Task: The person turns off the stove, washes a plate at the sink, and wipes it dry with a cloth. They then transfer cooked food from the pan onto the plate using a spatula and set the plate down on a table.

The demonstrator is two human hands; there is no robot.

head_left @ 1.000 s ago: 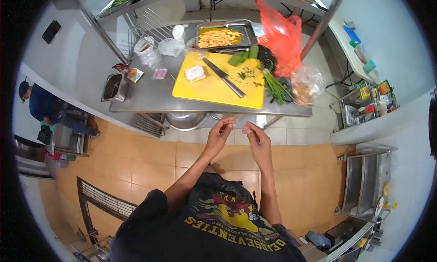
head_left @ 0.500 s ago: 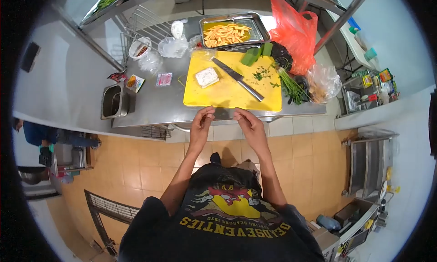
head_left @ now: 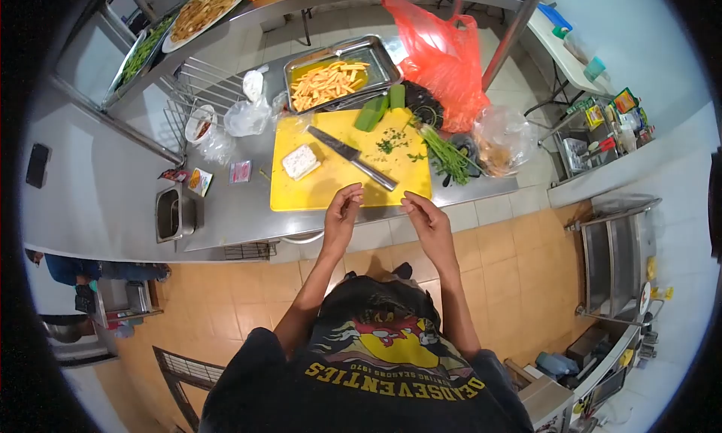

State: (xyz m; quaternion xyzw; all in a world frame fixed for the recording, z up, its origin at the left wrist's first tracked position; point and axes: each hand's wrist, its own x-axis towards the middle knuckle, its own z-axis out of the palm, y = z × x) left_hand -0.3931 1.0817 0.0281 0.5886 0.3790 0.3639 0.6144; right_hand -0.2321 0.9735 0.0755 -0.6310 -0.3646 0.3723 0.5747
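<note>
My left hand (head_left: pixel 344 216) is held at the near edge of a yellow cutting board (head_left: pixel 301 196), fingers loosely bent, thumb apart. Level with it, my right hand (head_left: pixel 430 228) hovers by the board's near right corner, fingers loosely curved. Nothing shows in either hand. A knife (head_left: pixel 374 173) lies diagonally on the board, its handle end between and beyond my hands. Left of the blade sits a white crumbly-looking block (head_left: pixel 301 162). Chopped green herbs (head_left: pixel 391 141) are scattered to the right of the knife. Green leaf-like pieces (head_left: pixel 371 113) rest at the board's far edge.
Behind the board stands a metal tray (head_left: pixel 383 60) of fries (head_left: pixel 331 85). To the right are a red plastic bag (head_left: pixel 447 72), a stemmed herb bunch (head_left: pixel 449 158) and a clear bag (head_left: pixel 505 136). A steel container (head_left: pixel 174 215) sits left. A shelf (head_left: pixel 263 25) overhangs the back.
The view has shifted, so the table and board appear further left, lower and slightly turned. My hands remain in front of the board, apart. The knife and white block keep their places on it.
</note>
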